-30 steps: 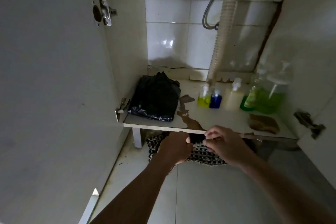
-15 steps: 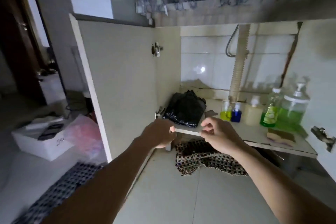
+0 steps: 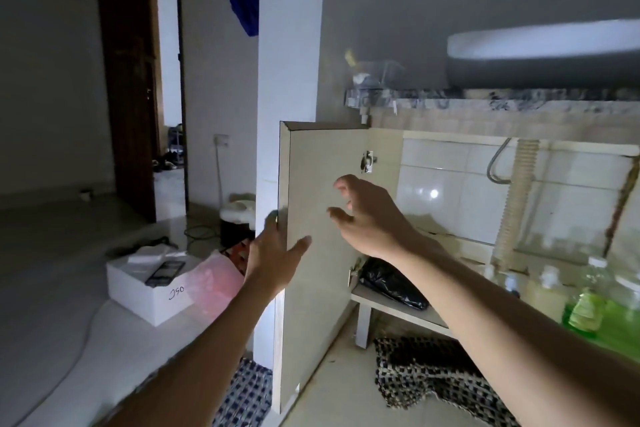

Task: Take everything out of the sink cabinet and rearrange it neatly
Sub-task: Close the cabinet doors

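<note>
A: Where do the hands sit?

B: The left hand [image 3: 273, 253] grips the free edge of the open cabinet door [image 3: 322, 253], fingers wrapped round it. The right hand [image 3: 363, 215] hangs released in front of the door, fingers spread, holding nothing.

A: And the things to sort?

B: On the shelf [image 3: 398, 305] inside the cabinet: a black bag [image 3: 391, 284] at about five o'clock from the right hand, bottles [image 3: 585, 308] farther toward four. The right hand is nearer, I'd judge. The shelf runs left-right.

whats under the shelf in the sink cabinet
A checkered cloth lies crumpled on the floor beneath the shelf. Further right, the right arm covers the space below.
</note>
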`<action>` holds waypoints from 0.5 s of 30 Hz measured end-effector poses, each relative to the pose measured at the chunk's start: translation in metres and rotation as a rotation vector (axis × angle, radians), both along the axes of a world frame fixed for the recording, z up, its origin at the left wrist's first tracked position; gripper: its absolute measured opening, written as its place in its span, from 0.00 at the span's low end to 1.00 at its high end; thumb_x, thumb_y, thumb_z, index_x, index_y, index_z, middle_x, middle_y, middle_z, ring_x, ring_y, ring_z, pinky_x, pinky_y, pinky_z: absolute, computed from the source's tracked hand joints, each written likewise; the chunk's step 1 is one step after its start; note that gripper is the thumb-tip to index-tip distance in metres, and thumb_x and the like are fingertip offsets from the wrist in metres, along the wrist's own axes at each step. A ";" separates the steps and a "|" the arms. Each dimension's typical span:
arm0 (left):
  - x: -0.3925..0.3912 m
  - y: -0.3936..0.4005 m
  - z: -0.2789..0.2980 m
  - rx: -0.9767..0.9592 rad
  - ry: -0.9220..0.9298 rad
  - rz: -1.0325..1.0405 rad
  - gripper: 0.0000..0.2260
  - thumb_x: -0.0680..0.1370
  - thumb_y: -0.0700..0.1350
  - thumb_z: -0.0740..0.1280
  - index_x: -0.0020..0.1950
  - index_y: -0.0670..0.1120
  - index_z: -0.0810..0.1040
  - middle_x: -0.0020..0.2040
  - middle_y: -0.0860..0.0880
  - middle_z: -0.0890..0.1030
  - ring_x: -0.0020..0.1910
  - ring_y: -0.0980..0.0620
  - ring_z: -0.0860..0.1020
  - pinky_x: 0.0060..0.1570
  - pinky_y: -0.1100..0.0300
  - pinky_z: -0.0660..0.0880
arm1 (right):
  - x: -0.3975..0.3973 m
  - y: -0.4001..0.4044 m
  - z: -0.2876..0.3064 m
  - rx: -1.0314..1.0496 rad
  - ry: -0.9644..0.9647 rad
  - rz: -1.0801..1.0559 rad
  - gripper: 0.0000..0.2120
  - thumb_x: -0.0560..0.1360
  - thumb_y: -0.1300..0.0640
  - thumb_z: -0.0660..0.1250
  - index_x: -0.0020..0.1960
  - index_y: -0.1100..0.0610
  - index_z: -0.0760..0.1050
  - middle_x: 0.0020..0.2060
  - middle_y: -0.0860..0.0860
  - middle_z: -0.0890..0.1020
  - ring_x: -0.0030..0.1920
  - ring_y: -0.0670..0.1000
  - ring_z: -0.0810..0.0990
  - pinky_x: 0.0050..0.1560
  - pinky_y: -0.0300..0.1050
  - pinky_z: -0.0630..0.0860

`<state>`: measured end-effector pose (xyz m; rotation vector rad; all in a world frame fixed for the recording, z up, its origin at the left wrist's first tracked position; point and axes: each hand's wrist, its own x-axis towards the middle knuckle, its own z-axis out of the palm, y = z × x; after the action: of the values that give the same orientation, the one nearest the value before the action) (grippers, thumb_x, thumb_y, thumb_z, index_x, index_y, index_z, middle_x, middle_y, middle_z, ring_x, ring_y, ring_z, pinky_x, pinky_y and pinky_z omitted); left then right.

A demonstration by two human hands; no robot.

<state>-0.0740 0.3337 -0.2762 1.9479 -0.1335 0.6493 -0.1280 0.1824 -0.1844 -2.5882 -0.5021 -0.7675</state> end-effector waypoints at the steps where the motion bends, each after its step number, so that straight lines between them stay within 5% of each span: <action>1: 0.001 -0.001 -0.005 0.016 0.026 -0.055 0.24 0.74 0.47 0.70 0.68 0.47 0.66 0.56 0.50 0.78 0.56 0.46 0.78 0.49 0.59 0.74 | 0.001 0.005 0.001 -0.016 0.002 -0.001 0.20 0.78 0.51 0.61 0.68 0.57 0.65 0.62 0.55 0.75 0.60 0.54 0.75 0.60 0.52 0.73; 4: -0.001 -0.006 -0.008 0.084 -0.004 -0.062 0.13 0.78 0.40 0.64 0.62 0.45 0.68 0.47 0.51 0.78 0.37 0.58 0.76 0.32 0.69 0.68 | 0.000 0.010 0.005 -0.050 0.020 -0.017 0.21 0.79 0.51 0.59 0.69 0.58 0.62 0.61 0.57 0.75 0.61 0.56 0.74 0.60 0.53 0.73; 6: -0.006 -0.010 -0.010 0.131 -0.040 -0.171 0.10 0.79 0.39 0.62 0.59 0.43 0.65 0.43 0.47 0.77 0.34 0.59 0.75 0.29 0.73 0.66 | -0.003 0.007 0.008 -0.058 0.033 -0.027 0.21 0.80 0.49 0.58 0.69 0.59 0.62 0.60 0.57 0.75 0.61 0.57 0.74 0.59 0.52 0.73; 9: -0.015 -0.025 -0.009 0.221 -0.049 -0.316 0.12 0.81 0.43 0.61 0.62 0.46 0.62 0.49 0.49 0.79 0.43 0.54 0.80 0.35 0.73 0.70 | -0.010 0.000 0.012 -0.048 0.039 -0.067 0.24 0.80 0.46 0.57 0.69 0.60 0.62 0.61 0.58 0.76 0.60 0.57 0.75 0.58 0.52 0.73; 11: -0.019 -0.041 -0.006 0.282 -0.047 -0.364 0.24 0.81 0.43 0.61 0.74 0.45 0.54 0.57 0.51 0.77 0.50 0.55 0.78 0.43 0.71 0.72 | -0.016 -0.007 0.013 -0.033 0.061 -0.096 0.24 0.80 0.45 0.57 0.69 0.60 0.62 0.62 0.57 0.76 0.60 0.57 0.76 0.58 0.50 0.74; 15: -0.025 -0.086 -0.005 0.315 -0.045 -0.507 0.40 0.77 0.41 0.62 0.77 0.58 0.38 0.74 0.49 0.65 0.64 0.48 0.74 0.57 0.56 0.77 | -0.019 -0.034 0.016 0.077 0.097 -0.190 0.19 0.80 0.46 0.57 0.62 0.61 0.67 0.55 0.57 0.78 0.50 0.55 0.79 0.46 0.46 0.75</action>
<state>-0.0990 0.2476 -0.2814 2.0807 -0.7704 0.3454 -0.1474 0.1483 -0.1684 -2.6111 -0.1955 -0.7018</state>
